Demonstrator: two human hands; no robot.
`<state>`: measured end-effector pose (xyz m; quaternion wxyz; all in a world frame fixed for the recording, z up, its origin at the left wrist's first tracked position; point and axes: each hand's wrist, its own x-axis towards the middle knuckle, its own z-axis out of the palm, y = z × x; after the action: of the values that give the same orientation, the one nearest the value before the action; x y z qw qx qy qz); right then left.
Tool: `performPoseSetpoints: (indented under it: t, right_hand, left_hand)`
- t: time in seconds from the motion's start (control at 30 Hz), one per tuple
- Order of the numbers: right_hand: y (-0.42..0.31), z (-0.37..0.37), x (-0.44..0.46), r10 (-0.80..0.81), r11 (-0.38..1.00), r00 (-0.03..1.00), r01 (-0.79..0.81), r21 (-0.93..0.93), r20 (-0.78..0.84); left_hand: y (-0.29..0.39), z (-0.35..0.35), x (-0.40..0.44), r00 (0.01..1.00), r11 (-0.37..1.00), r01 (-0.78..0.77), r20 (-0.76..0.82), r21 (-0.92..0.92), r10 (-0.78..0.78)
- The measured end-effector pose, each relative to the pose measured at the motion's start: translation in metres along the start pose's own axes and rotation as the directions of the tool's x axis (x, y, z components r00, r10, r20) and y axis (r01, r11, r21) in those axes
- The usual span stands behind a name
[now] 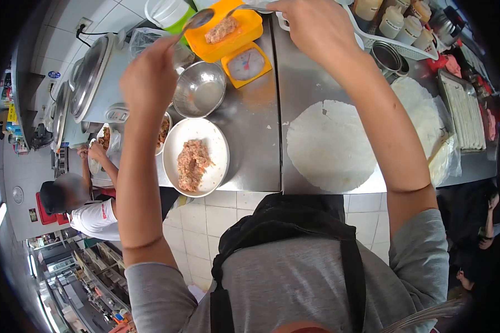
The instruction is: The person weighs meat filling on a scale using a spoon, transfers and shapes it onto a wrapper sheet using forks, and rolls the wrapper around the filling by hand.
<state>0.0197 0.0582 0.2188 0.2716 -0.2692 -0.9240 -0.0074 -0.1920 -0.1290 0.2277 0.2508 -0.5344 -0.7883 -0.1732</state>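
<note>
My left hand (149,76), slightly blurred, is closed around a metal spoon (200,19) held over the left edge of an orange tray (249,34). A lump of minced meat (221,30) lies in that tray, which sits on an orange kitchen scale (246,65) with a round dial. From the other side, my right hand (319,28) grips the thin handle of a metal utensil (251,8) reaching over the tray; its head is hard to make out. Closer to me, a white bowl (219,166) contains more minced meat (192,165).
A steel bowl (201,89) stands left of the scale. On the right lies a thin round dough sheet (330,150), with more sheets (419,105) beyond my forearm. A white basket (394,49) holds sauce bottles. Another person (97,216) works at the left by large lidded pots (89,80).
</note>
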Motion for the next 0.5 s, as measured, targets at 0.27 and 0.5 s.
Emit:
performPoseSetpoints:
  t: [0.27,0.5]
  right_hand:
    - [0.015,0.061,0.025,-0.118,0.990,0.993,0.119,-0.073,0.022]
    - [0.006,0.059,0.028,-0.105,0.994,0.994,0.104,-0.037,-0.022]
  left_hand:
    - [0.002,0.074,0.038,0.982,0.981,-0.066,0.184,0.185,0.031]
    - [0.013,0.053,0.033,0.966,0.989,0.147,0.212,0.031,-0.150]
